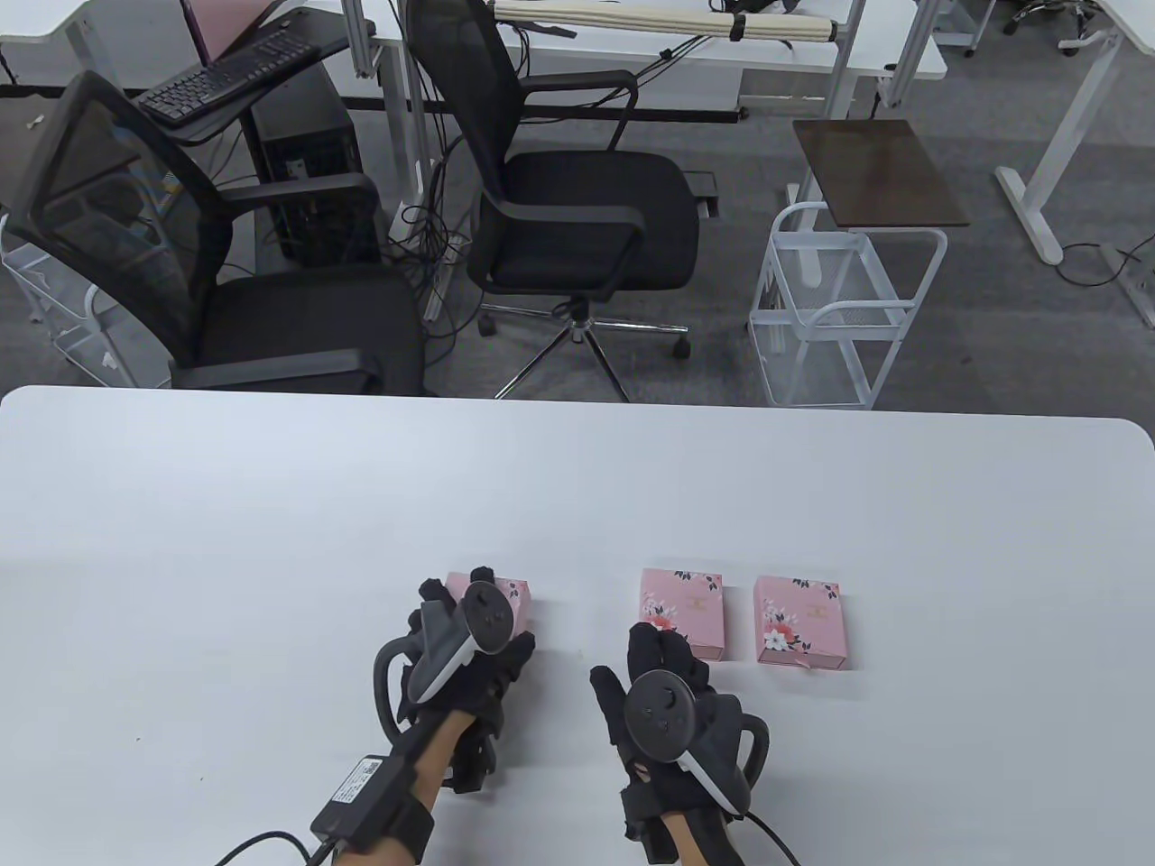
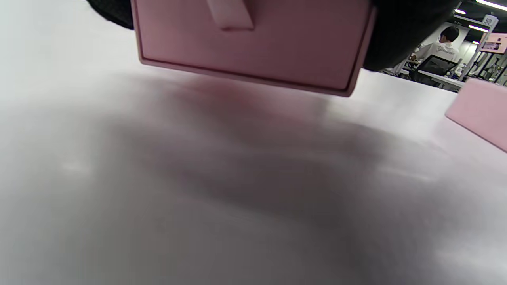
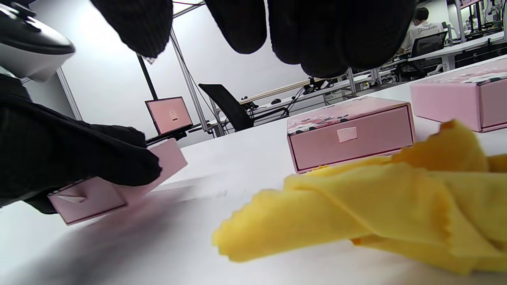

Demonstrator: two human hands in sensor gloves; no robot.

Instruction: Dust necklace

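Pink floral boxes (image 1: 683, 611), no legible writing, left hand (image 1: 469, 645) gripping one

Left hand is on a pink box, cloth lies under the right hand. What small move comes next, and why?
Probably the right hand reaches over to pull the drawer tab while the left hand holds the box. The drawer is closed, no necklace shows, and the cloth lies unheld.
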